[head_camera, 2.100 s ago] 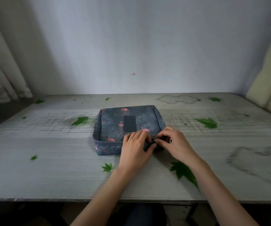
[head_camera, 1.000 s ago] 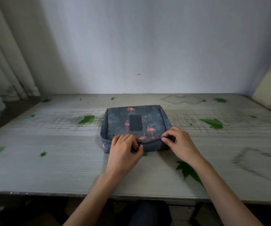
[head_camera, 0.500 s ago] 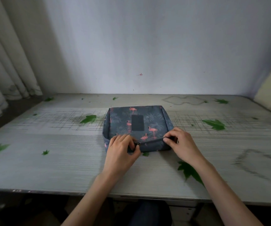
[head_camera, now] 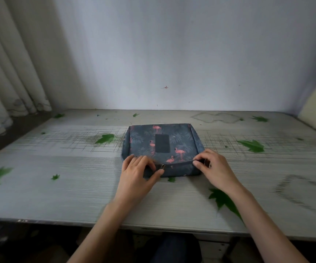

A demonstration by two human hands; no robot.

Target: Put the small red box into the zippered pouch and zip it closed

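A dark blue zippered pouch (head_camera: 163, 143) with pink flamingos lies flat on the table, a dark patch in the middle of its top. My left hand (head_camera: 137, 172) rests on its front left corner, thumb and fingers pinched at the metal zip pull (head_camera: 162, 166). My right hand (head_camera: 213, 168) pinches the pouch's front right corner. Between my hands the front edge looks closed. The small red box is not visible.
The pale grey table (head_camera: 58, 186) has printed green leaves and runs back to a white wall. Curtains (head_camera: 11, 73) hang at the far left. The table's front edge is close to me; a leaf print (head_camera: 223, 201) lies beside my right wrist.
My left hand has slid leftward along the pouch's front edge with the zip pull, from beside my right hand to the left part. My right hand stayed at the right corner.
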